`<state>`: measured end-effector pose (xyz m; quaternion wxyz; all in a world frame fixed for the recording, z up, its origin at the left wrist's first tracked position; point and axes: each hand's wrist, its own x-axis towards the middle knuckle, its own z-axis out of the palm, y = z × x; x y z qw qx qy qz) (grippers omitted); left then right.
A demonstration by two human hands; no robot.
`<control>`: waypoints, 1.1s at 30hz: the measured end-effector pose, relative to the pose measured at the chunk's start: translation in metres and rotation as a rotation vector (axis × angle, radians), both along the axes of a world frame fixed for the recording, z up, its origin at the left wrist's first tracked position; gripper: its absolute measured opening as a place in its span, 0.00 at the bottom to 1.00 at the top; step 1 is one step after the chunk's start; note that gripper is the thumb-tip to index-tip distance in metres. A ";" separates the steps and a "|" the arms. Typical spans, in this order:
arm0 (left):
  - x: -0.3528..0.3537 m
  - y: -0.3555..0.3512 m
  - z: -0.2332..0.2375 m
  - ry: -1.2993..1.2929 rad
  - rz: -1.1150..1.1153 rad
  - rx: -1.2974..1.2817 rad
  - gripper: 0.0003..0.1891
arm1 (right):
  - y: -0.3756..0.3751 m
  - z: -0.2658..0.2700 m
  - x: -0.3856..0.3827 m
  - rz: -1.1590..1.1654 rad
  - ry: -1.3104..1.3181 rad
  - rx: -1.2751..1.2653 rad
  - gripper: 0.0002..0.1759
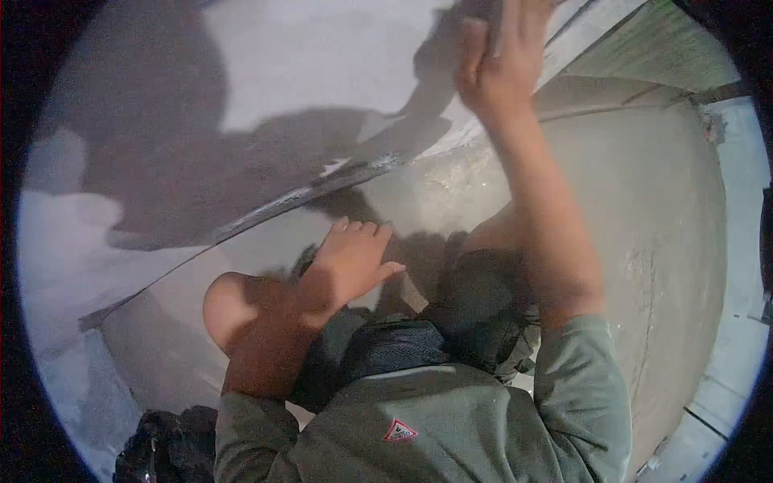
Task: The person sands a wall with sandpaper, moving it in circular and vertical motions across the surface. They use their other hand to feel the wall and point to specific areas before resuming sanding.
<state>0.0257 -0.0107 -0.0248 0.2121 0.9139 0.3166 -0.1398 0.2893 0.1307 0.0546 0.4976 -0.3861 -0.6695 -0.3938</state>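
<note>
My right hand (pixel 506 76) is raised at the top of the view, against the pale, flat surface (pixel 314 64) near its right edge. Its fingers point up and stand apart, slightly blurred, with the tips cut off by the frame. Lower down, my left hand (pixel 352 259) hovers between my knees, fingers stretched forward and thumb out to the side, holding nothing. In front of the left hand runs the rough lower edge (pixel 298 196) of the pale surface. Dark shadows of my head and arm fall across that surface.
Smooth grey-brown floor (pixel 660 209) spreads around my crouched legs. A bare knee (pixel 233 310) juts out on the left. A black crumpled bag (pixel 165 447) lies at lower left. A greenish panel (pixel 656 48) stands at upper right, with pale slabs (pixel 745 354) along the right.
</note>
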 end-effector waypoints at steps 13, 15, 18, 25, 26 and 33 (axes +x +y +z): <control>0.003 0.001 0.000 0.091 0.019 -0.091 0.37 | -0.006 0.007 -0.019 0.131 -0.055 -0.089 0.33; 0.001 0.001 -0.006 0.155 0.042 -0.084 0.37 | -0.026 0.036 -0.049 0.289 0.296 -0.226 0.33; 0.005 0.002 0.000 0.112 0.028 -0.060 0.38 | -0.017 0.031 0.021 0.279 -0.009 -0.298 0.33; 0.008 0.005 -0.005 0.173 0.041 -0.111 0.38 | 0.018 0.013 -0.006 0.118 -0.127 0.128 0.31; 0.009 0.004 -0.004 0.171 0.026 -0.109 0.38 | 0.010 0.014 -0.001 0.114 -0.127 0.122 0.31; 0.005 -0.001 -0.005 0.060 0.052 -0.089 0.37 | 0.012 0.001 -0.005 0.155 -0.094 0.139 0.28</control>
